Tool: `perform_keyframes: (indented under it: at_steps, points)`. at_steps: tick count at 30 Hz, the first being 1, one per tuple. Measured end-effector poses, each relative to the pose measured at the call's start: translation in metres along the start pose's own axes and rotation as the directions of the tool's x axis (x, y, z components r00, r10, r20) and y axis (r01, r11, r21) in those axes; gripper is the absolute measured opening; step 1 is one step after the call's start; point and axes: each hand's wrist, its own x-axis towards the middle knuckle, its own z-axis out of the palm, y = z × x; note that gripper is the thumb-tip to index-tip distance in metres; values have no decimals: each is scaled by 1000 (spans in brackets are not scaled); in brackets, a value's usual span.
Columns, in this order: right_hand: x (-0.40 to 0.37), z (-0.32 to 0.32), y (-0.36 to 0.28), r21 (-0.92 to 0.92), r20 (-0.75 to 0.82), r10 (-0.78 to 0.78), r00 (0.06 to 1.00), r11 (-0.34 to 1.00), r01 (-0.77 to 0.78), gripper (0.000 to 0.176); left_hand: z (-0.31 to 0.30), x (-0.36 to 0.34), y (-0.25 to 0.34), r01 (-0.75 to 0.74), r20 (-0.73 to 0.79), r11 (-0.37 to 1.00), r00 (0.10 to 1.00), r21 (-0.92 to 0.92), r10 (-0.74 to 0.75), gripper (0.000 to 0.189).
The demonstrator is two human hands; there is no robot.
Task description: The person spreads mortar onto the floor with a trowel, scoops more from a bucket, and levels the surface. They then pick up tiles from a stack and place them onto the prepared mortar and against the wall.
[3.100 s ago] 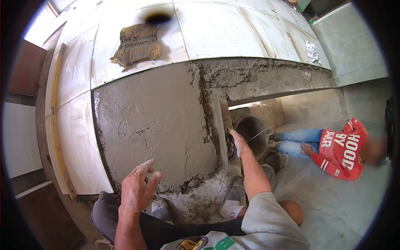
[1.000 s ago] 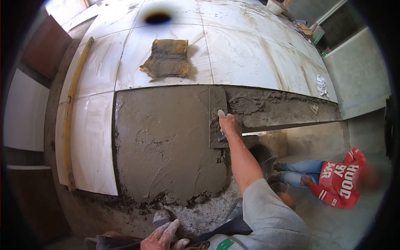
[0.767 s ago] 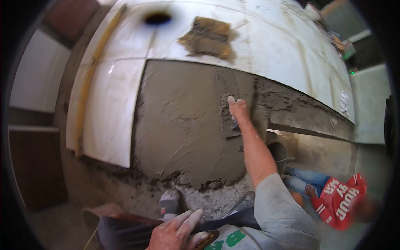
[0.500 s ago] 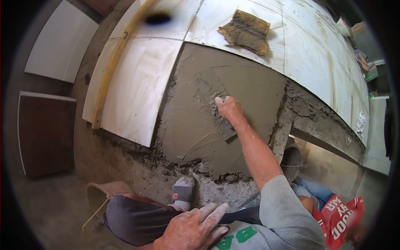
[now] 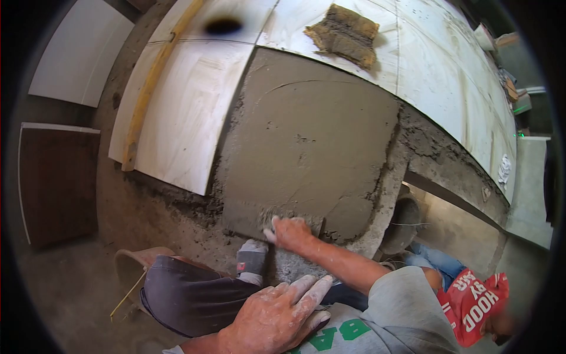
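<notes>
My right hand [image 5: 292, 234] is closed on a flat plastering trowel [image 5: 244, 220] coated in mortar, its grip hidden under the fingers. The trowel lies against the near edge of a square bed of wet grey mortar [image 5: 318, 138], which looks mostly smooth with a few small pits and a curved line. My left hand [image 5: 274, 315] is low in front of my body, over my lap, with its dusty fingers stretched out and nothing in them. My slippered foot [image 5: 252, 258] is just below the trowel.
White tiles [image 5: 194, 112] border the mortar left and behind, with a yellow wooden bar [image 5: 147, 94] on them. A dirty sponge-like pad [image 5: 345, 36] lies beyond. Right are an opening in the slab, a bucket [image 5: 402, 221] and a person in a red shirt [image 5: 471, 304].
My right hand has drawn the trowel from the middle of the mortar to its near edge, leaving the middle smoother. My left hand stays low, fingers still extended. The view has shifted slightly.
</notes>
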Motion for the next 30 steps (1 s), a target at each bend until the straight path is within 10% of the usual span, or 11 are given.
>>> perform_keyframes:
  at_steps: [7, 17, 21, 26, 30]
  points:
    - [-42, -15, 34, -123, 42, -38, 998, 991, 43, 44, 16, 0, 10, -28, -22, 1000, 999, 1, 28, 57]
    - [-95, -201, 146, -81, -72, 300, 951, 949, -305, 51, 43, 20, 13, -91, -3, 988, 996, 125, 92, 56]
    - [-177, -222, 208, 30, -81, 525, 847, 851, -524, 45, 52, 36, 23, -97, 44, 985, 995, 143, 91, 55]
    - [-305, -177, 254, 636, 251, 837, 486, 236, -735, 27, 70, 62, 30, -76, 27, 956, 997, 282, 71, 53]
    - [-408, -118, 246, 656, 50, 956, 289, 187, -732, 28, 84, 100, 47, -32, 113, 960, 994, 280, 0, 50]
